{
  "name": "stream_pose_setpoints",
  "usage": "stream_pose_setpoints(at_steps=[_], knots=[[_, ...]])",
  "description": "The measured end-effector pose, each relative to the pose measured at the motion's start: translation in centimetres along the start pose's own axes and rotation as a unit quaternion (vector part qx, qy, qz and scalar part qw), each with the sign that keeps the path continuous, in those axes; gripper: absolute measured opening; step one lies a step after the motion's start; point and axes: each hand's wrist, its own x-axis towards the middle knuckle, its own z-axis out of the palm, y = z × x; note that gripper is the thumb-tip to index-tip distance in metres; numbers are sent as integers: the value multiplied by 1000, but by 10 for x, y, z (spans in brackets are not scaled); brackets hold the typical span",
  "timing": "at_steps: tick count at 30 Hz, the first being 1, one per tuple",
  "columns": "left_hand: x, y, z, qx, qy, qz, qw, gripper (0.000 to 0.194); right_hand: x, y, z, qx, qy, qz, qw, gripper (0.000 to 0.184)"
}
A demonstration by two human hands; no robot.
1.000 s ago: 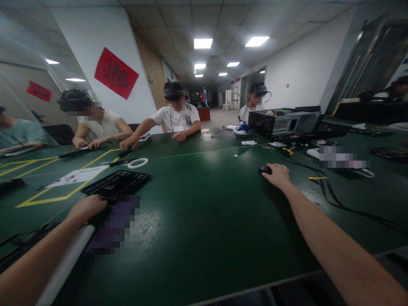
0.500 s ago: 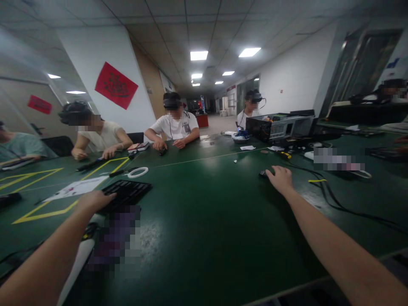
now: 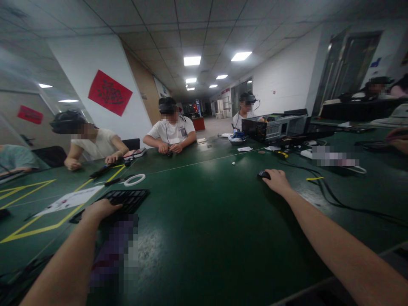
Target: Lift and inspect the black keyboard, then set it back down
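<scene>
My left hand (image 3: 101, 209) lies flat on the near left end of a black keyboard (image 3: 127, 198), which sits on the dark green table (image 3: 204, 212). My right hand (image 3: 278, 181) reaches far forward on the right. Its fingers curl over a small black mouse (image 3: 263, 174), whose left end sticks out from under them. Both forearms stretch out from the bottom corners. A pixelated patch just below the keyboard hides whatever lies there.
A white ring (image 3: 134, 179) and a printed sheet (image 3: 68, 199) lie beyond the keyboard among yellow tape lines (image 3: 38, 228). An open computer case (image 3: 274, 126) stands at the back right, with black cables (image 3: 338, 203) trailing from it. Three people sit across the table, handling small items.
My left hand has slid forward from beside a white tube onto the keyboard. My right hand has stayed on the mouse. The view has tipped up and shifted a little.
</scene>
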Motion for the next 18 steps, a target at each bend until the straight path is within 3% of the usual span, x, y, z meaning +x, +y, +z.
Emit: stream_pose_setpoints(at_steps=[3, 6, 9, 11, 12, 14, 18], knots=[[2, -6, 3, 95, -73, -11, 993, 42, -1, 0, -1, 22, 3, 17, 1000, 38], [-3, 4, -1, 83, -61, -6, 995, 43, -1, -5, -6, 62, -3, 33, 998, 38], [-20, 40, -6, -7, -6, 30, 1000, 46, -3, -26, -19, 157, -3, 45, 987, 41], [-43, 75, -4, -103, 46, 60, 992, 48, -10, -51, -30, 269, -8, 19, 963, 45], [-57, 94, -1, -164, 67, 63, 982, 47, -16, -66, -35, 335, -22, -7, 942, 46], [-92, 132, 11, -315, 53, 116, 941, 46, -32, -97, -45, 440, -73, -59, 893, 48], [-164, 190, 44, -490, -11, 211, 846, 39, -65, -143, -52, 509, -179, -165, 825, 46]])
